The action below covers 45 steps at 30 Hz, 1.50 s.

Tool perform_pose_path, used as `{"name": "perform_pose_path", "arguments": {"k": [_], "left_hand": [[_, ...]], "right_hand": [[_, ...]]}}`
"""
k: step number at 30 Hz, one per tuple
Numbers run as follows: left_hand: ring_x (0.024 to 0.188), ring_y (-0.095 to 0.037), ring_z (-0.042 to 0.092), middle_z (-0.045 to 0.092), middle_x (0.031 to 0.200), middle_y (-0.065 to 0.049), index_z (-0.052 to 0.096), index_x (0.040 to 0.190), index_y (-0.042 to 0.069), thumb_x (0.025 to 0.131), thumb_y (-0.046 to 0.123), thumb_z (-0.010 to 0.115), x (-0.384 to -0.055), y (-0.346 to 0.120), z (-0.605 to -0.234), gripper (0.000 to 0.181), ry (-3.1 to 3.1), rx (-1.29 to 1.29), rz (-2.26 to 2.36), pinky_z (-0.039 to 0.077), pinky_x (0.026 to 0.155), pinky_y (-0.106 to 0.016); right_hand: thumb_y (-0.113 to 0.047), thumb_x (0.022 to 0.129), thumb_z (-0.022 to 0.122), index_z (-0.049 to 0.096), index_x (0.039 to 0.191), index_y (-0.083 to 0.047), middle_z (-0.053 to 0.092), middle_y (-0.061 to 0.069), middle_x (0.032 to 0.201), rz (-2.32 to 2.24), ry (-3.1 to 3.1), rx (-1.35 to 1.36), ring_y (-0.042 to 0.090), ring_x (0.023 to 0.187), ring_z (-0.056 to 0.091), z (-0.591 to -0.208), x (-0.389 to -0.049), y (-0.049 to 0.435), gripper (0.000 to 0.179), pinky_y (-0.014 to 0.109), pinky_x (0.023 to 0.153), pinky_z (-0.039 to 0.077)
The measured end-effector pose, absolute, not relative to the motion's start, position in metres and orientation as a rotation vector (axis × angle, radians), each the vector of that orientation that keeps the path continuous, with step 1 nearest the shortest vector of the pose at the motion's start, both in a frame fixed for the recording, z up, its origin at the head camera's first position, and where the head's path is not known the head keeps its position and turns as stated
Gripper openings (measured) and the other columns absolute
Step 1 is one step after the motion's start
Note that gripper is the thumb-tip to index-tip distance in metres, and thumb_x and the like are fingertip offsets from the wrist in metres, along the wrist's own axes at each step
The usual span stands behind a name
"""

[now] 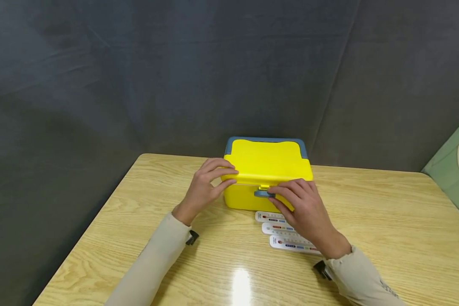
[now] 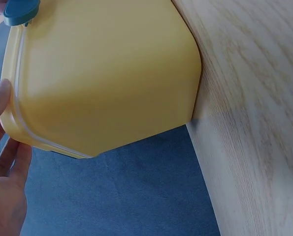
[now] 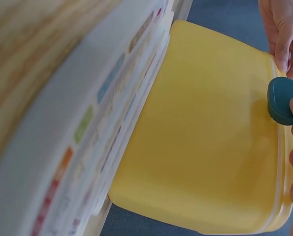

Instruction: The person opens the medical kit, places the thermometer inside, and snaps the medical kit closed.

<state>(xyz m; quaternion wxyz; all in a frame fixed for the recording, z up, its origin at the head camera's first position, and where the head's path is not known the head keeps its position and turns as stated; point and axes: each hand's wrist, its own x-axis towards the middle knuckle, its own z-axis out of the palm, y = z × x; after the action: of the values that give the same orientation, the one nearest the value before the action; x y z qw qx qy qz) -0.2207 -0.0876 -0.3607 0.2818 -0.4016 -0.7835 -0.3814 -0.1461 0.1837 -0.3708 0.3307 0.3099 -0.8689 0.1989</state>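
A yellow box (image 1: 233,199) with a closed yellow lid (image 1: 269,159) and blue-grey handle (image 1: 267,139) stands toward the table's back edge. My left hand (image 1: 208,180) holds the lid's left front corner, thumb on the front and fingers round the side; the left wrist view shows this hand (image 2: 8,196) at the lid's rim. At the front middle, my right hand (image 1: 304,208) pinches the blue-grey latch (image 1: 262,194) between thumb and index finger. In the right wrist view the latch (image 3: 281,101) sits across the lid seam, with fingertips at its edge.
Three white strip thermometers (image 1: 290,244) lie side by side before the box, partly hidden under my right hand. The wooden table (image 1: 137,221) meets a dark cloth backdrop (image 1: 214,76) behind. A green patterned surface (image 1: 453,170) stands at the far right.
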Motion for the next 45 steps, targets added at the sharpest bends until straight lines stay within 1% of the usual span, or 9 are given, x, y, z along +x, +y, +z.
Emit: {"name": "perform_pose_path", "arguments": {"k": [3,10,14,21,31,45], "left_hand": [[0.111,-0.021,0.060,0.071,0.109,-0.005,0.077,0.104,0.007,0.080,0.010,0.083,-0.222,-0.088,-0.362,0.024,-2.087,-1.084,-1.033,0.051,0.103,-0.033],[0.112,-0.022,0.059,0.070,0.110,-0.006,0.078,0.103,0.007,0.080,0.009,0.082,-0.223,-0.090,-0.364,0.024,-2.068,-1.092,-1.029,0.050,0.102,-0.033],[0.112,-0.022,0.058,0.068,0.112,-0.007,0.078,0.105,0.007,0.081,0.010,0.082,-0.221,-0.091,-0.364,0.024,-2.081,-1.085,-1.030,0.050,0.102,-0.032],[0.111,-0.021,0.058,0.068,0.113,-0.006,0.078,0.106,0.008,0.081,0.010,0.081,-0.220,-0.091,-0.364,0.025,-2.105,-1.079,-1.039,0.051,0.102,-0.033],[0.112,-0.021,0.058,0.067,0.113,-0.006,0.077,0.106,0.008,0.081,0.010,0.082,-0.222,-0.092,-0.369,0.026,-2.074,-1.081,-1.059,0.050,0.102,-0.032],[0.115,-0.023,0.058,0.067,0.115,-0.008,0.077,0.107,0.008,0.082,0.009,0.081,-0.221,-0.089,-0.371,0.025,-2.042,-1.058,-1.079,0.051,0.103,-0.033]], "right_hand": [[-0.055,0.100,0.041,0.073,0.112,-0.014,0.071,0.002,0.108,0.529,-2.271,0.816,0.022,0.101,0.056,-0.371,-0.146,0.184,0.054,0.035,0.087,0.038],[-0.057,0.099,0.040,0.073,0.110,-0.014,0.071,0.001,0.108,0.542,-2.280,0.828,0.022,0.105,0.057,-0.374,-0.144,0.184,0.055,0.037,0.095,0.042],[-0.057,0.099,0.039,0.074,0.107,-0.015,0.070,0.000,0.106,0.533,-2.293,0.836,0.021,0.104,0.057,-0.374,-0.142,0.184,0.055,0.037,0.096,0.043],[-0.053,0.101,0.041,0.075,0.103,-0.017,0.070,-0.001,0.103,0.517,-2.269,0.874,0.019,0.101,0.058,-0.376,-0.142,0.184,0.050,0.034,0.095,0.043],[-0.053,0.100,0.042,0.075,0.104,-0.019,0.069,-0.002,0.104,0.502,-2.306,0.875,0.018,0.104,0.057,-0.380,-0.140,0.185,0.048,0.034,0.095,0.044],[-0.055,0.102,0.036,0.075,0.103,-0.018,0.070,-0.001,0.103,0.452,-2.274,0.898,0.019,0.100,0.058,-0.384,-0.145,0.185,0.054,0.035,0.088,0.047]]}}
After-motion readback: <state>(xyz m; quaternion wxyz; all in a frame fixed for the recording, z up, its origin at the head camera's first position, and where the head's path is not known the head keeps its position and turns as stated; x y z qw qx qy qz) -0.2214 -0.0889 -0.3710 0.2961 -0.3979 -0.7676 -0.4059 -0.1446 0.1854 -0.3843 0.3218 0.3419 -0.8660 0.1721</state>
